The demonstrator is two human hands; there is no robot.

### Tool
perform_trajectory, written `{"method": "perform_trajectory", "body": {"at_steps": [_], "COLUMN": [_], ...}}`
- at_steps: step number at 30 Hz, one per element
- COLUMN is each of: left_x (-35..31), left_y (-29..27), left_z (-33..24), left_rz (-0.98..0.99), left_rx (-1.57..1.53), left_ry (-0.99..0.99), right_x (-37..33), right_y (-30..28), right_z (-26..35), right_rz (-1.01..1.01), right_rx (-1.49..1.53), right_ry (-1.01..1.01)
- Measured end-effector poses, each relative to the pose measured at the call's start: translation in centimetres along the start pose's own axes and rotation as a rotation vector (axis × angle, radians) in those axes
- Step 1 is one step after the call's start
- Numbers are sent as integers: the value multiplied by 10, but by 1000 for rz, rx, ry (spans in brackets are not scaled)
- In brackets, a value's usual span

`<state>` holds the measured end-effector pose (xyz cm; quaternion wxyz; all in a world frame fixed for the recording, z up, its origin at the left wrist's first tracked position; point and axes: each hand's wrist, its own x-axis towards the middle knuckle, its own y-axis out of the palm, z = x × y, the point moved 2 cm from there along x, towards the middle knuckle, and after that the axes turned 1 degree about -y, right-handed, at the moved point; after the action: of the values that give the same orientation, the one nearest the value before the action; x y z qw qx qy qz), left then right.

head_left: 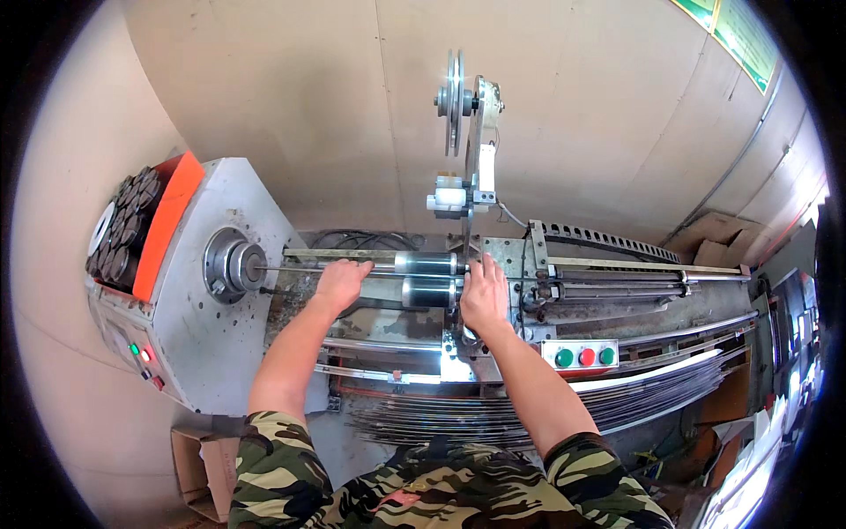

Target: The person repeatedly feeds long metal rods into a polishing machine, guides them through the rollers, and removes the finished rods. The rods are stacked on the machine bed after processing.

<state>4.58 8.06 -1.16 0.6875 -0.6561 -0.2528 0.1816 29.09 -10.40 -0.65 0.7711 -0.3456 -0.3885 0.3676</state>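
Observation:
A thin metal rod [384,274] runs from the round chuck [234,267] of the grey machine head [220,353] toward the right. My left hand [342,284] is closed on this rod, partway between the chuck and two shiny metal rollers. The far roller [426,263] and the near roller [428,292] lie along either side of the rod. At the rollers' right ends, my right hand [484,293] reaches over the machine carriage, its fingers curled over the rod. The palm side of that hand is hidden.
Behind the carriage rises an upright arm with a grooved wheel [454,104]. A button box [580,355] with green and red buttons sits right of my right forearm. Many thin rods [529,416] lie in front of the machine. An orange-edged bin [173,220] of dark round pieces tops the machine head.

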Motion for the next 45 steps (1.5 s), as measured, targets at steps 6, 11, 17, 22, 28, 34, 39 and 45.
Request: {"method": "perform_trajectory", "body": {"at_steps": [6, 11, 17, 22, 28, 34, 39, 45], "left_x": [5, 15, 24, 30, 35, 40, 46, 50], "left_y": [0, 5, 9, 7, 10, 14, 9, 15], "left_z": [-16, -33, -50, -64, -78, -87, -95, -107], "left_rz": [8, 25, 8, -2, 3, -13, -3, -58], "left_rx": [4, -3, -28, -37, -45, -71, -80, -43], "left_ry": [16, 26, 58, 80, 76, 80, 72, 91], "right_x": [-2, -3, -3, -4, -6, -6, -2, -3], "right_y": [-8, -10, -19, -23, -26, -26, -31, -37], "right_z": [-5, -14, -21, -30, -40, -52, -60, -71], "right_rz": [-4, -3, 8, -8, 0, -13, -19, 15], "right_rx": [-49, -67, -109, -105, -97, -127, -131, -142], "right_ry": [50, 83, 109, 112, 120, 131, 127, 129]}}
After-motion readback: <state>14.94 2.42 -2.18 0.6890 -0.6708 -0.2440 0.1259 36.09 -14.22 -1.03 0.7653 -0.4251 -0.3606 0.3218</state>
